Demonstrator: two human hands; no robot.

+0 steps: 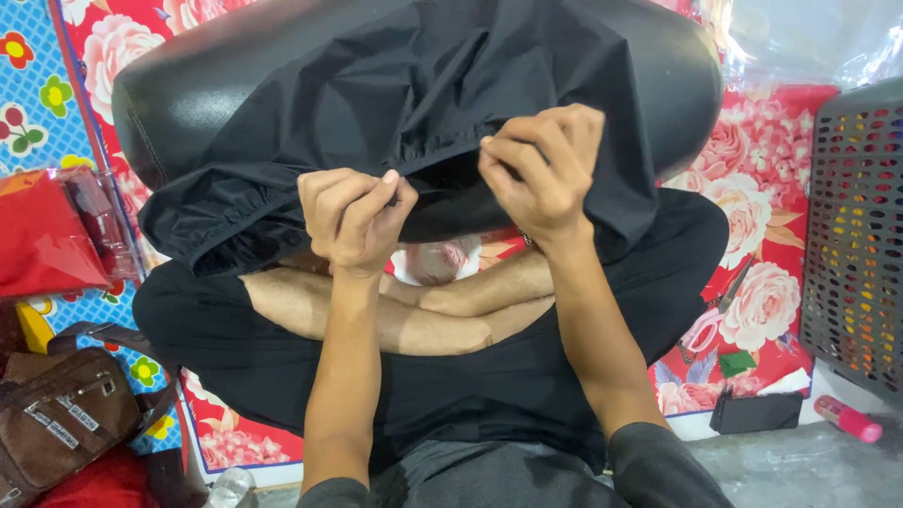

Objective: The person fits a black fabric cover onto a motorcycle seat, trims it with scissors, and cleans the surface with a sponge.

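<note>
Head view: black garment draped over a black padded cushion, its gathered elastic edge pulled toward the body above crossed legs. Left hand closed tight on that edge, fingers curled into a fist around a pinch of cloth. Right hand just beside it, likewise clamped on the same hem, thumb and fingers pressing the fabric between them. Both hands near each other but not touching, a short stretch of hem between. Underneath, a red floral mat spread on the floor. At the left edge, a red packet in clear wrap and a brown leather bag below it. At the right, a dark perforated basket, pink-handled scissors lying on the mat, a black phone and a small pink tube on the grey floor
</note>
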